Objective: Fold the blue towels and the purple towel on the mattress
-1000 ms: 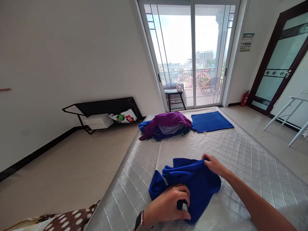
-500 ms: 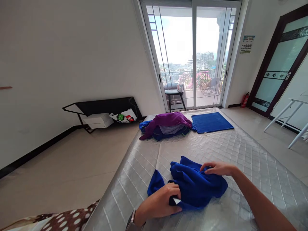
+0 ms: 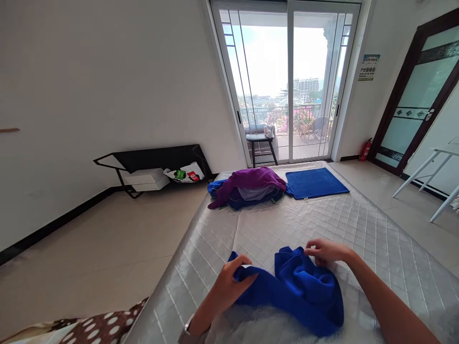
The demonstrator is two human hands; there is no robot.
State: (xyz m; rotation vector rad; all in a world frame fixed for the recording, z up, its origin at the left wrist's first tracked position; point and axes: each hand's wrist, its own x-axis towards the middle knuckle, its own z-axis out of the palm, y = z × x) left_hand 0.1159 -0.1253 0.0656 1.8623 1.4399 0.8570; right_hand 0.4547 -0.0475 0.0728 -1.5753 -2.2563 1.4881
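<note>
A crumpled blue towel [image 3: 304, 286] lies across the near part of the plastic-covered mattress [image 3: 258, 224]. My left hand [image 3: 229, 282], with a band at the wrist, pinches the towel's left end between thumb and fingers, lifting that edge a little. At the towel's upper right, my right hand [image 3: 324, 251] has its fingers curled closed on the bunched cloth. Farther off lies a flat, neatly folded blue towel [image 3: 317, 183]. Beside it sits a heap of loose cloths with a purple towel [image 3: 254, 179] on top.
A low black rack [image 3: 161, 160] with white boxes [image 3: 145, 179] and a printed bag [image 3: 185, 173] stands by the left wall. Sliding glass doors [image 3: 290, 95] are beyond the mattress. A white-legged stool [image 3: 423, 172] stands right; brown polka-dot fabric [image 3: 103, 325] lies at lower left.
My left hand has moved up and left, drawing the towel's left end out in a strip. The towel's bunched part has shifted right, and my right hand has moved slightly right.
</note>
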